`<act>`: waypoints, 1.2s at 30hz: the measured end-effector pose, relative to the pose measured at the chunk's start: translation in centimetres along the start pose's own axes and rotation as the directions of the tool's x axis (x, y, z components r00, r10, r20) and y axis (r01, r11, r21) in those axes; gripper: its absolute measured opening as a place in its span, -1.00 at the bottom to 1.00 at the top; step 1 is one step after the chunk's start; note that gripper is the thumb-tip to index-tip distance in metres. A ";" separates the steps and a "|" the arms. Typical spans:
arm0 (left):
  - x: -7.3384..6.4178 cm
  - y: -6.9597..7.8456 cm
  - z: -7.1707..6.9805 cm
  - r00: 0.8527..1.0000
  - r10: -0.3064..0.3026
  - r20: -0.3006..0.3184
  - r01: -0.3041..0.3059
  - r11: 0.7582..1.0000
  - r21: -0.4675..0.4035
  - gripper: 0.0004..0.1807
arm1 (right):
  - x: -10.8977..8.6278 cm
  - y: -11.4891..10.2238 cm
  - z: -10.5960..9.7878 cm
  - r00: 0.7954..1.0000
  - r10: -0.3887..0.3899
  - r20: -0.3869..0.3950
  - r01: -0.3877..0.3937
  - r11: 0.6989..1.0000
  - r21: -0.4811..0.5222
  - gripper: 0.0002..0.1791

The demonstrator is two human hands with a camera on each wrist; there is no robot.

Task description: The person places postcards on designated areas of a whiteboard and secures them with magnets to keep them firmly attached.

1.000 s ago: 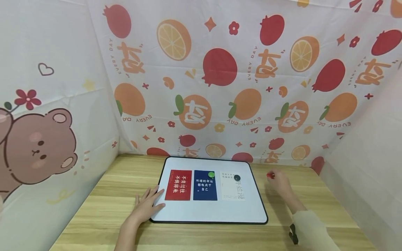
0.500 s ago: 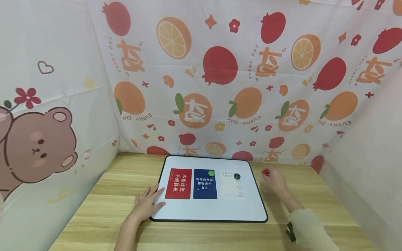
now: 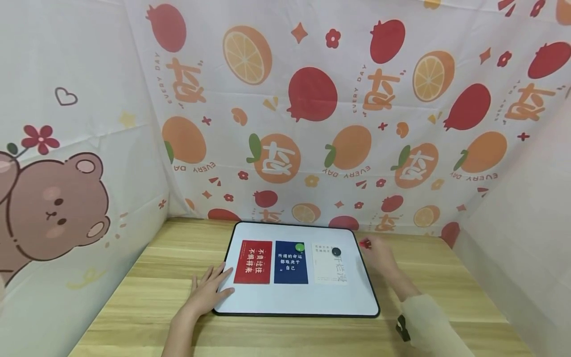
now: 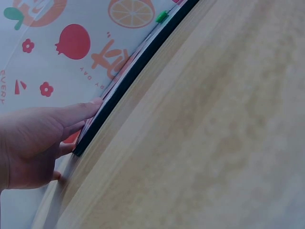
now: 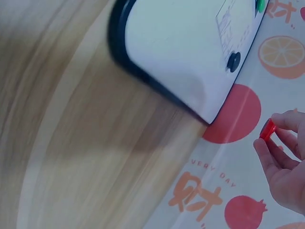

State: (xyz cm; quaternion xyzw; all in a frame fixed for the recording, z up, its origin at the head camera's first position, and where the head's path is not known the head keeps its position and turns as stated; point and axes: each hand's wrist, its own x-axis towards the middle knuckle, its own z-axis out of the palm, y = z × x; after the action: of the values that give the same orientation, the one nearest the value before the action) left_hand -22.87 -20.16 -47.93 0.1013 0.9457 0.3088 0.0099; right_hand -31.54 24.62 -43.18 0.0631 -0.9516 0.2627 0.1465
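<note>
My left hand point(image 3: 207, 292) rests with spread fingers on the left edge of a whiteboard point(image 3: 290, 301) with a black rim. Between thumb and finger, my right hand point(image 3: 379, 255) pinches a red round magnet point(image 5: 268, 129), held just past the board's right edge in the head view. Three cards lie on the board: a red card point(image 3: 253, 272), a blue card point(image 3: 291, 276) and a white card point(image 3: 327, 267). On the blue card's upper right corner sits a green magnet point(image 3: 300, 247). A black magnet point(image 3: 336, 252) sits near the white card's upper right corner.
The board lies on a wood-grain table point(image 3: 147, 302). Behind it hangs a fruit-print cloth point(image 3: 312, 163), close to the board's far edge. Pale cloth walls stand at both sides, the left one with a printed bear point(image 3: 58, 208).
My right hand has moved left toward the board's right edge, carrying the red magnet. The left hand, the cards and the other two magnets stay in place.
</note>
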 end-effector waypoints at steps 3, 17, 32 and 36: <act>0.0 -0.1 0.0 1.000 0.001 -0.004 -0.001 1.000 0.000 -0.40 | 0.2 -0.6 0.4 1.000 -0.007 -0.007 0.007 1.000 0.007 -0.83; 0.2 -0.5 0.3 1.000 -0.019 0.002 0.019 1.000 -0.005 -0.39 | 0.3 -1.9 2.2 0.996 -0.080 -0.040 0.080 0.997 -0.003 -0.80; 0.2 -0.4 0.3 1.000 -0.002 -0.013 0.002 1.000 0.015 -0.39 | 0.5 -3.7 2.6 0.996 -0.089 -0.028 0.090 0.996 0.021 -0.80; 0.1 -0.4 0.3 1.000 -0.006 -0.011 0.006 1.000 0.015 -0.40 | 0.5 -3.9 2.8 0.994 -0.108 -0.029 0.108 0.994 0.025 -0.79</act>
State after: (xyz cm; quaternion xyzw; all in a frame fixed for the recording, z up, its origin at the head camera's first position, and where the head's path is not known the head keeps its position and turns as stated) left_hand -23.05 -20.28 -48.44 0.0970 0.9483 0.3021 0.0047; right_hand -31.96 19.83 -43.41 0.1128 -0.9411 0.2679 0.1726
